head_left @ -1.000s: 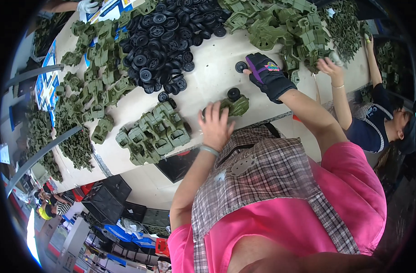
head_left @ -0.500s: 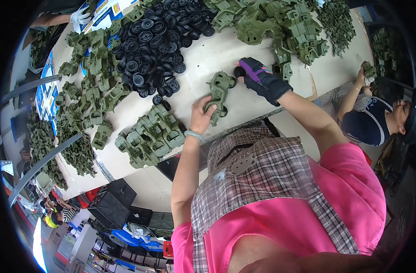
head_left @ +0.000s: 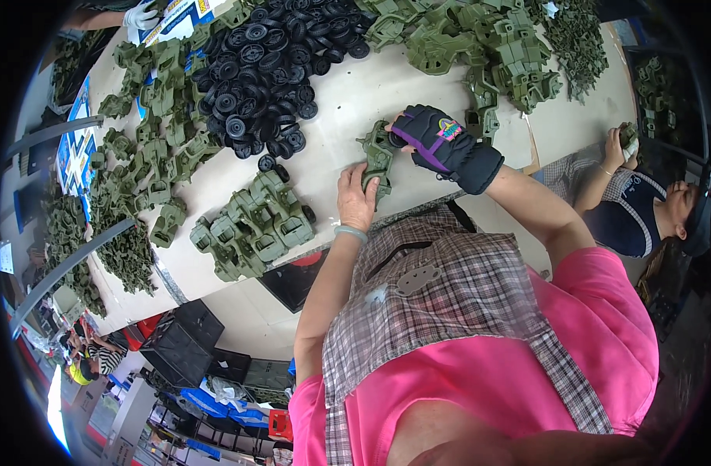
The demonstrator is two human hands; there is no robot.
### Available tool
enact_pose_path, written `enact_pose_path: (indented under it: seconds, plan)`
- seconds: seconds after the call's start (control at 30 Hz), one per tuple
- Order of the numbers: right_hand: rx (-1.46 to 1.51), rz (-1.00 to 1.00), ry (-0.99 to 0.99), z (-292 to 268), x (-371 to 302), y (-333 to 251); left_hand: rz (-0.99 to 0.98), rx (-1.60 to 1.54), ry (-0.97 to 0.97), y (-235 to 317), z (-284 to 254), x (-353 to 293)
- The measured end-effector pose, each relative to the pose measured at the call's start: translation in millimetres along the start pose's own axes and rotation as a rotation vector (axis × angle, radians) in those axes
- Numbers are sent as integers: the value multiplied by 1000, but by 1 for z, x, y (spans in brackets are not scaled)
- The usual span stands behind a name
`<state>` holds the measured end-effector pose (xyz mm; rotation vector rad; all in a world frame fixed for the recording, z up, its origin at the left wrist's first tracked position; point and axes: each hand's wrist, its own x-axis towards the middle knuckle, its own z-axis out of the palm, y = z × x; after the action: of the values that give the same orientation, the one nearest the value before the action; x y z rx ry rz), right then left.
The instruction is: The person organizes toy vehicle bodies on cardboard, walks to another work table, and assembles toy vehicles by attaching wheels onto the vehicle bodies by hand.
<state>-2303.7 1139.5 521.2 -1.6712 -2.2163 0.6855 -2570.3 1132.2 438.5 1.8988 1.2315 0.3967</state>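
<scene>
My bare left hand (head_left: 356, 196) grips the near end of an olive-green plastic toy vehicle body (head_left: 379, 155) on the table. My right hand (head_left: 442, 146), in a black and purple fingerless glove, has its fingers closed at the body's far right side. A small black toy wheel (head_left: 397, 140) is pinched there, against or very close to the body; the fingers partly hide the contact. Left of my left hand stands a close row of similar green vehicle bodies (head_left: 254, 225), with a few black wheels showing on them.
A heap of black wheels (head_left: 254, 74) lies beyond the row. Green parts (head_left: 165, 128) spread across the left, and more green bodies (head_left: 480, 43) are piled at the far right. A co-worker (head_left: 635, 194) sits at the right; another person's gloved hand (head_left: 141, 15) shows at the far left.
My right hand has moved left and brought the wheel from apart to the vehicle body's far end. My left hand and the body have shifted slightly right.
</scene>
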Motion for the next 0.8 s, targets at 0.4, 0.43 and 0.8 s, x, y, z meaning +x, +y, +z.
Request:
enact_pose_path:
  seconds: [0.4, 0.43, 0.8]
  plan:
    - [93, 2, 136, -15, 20, 4, -84, 10, -1, 8, -3, 1]
    - [88, 7, 136, -17, 24, 4, -109, 65, -9, 15, -6, 4]
    - [-280, -664, -122, 8, 96, -17, 88, 210, -67, -16, 19, 19]
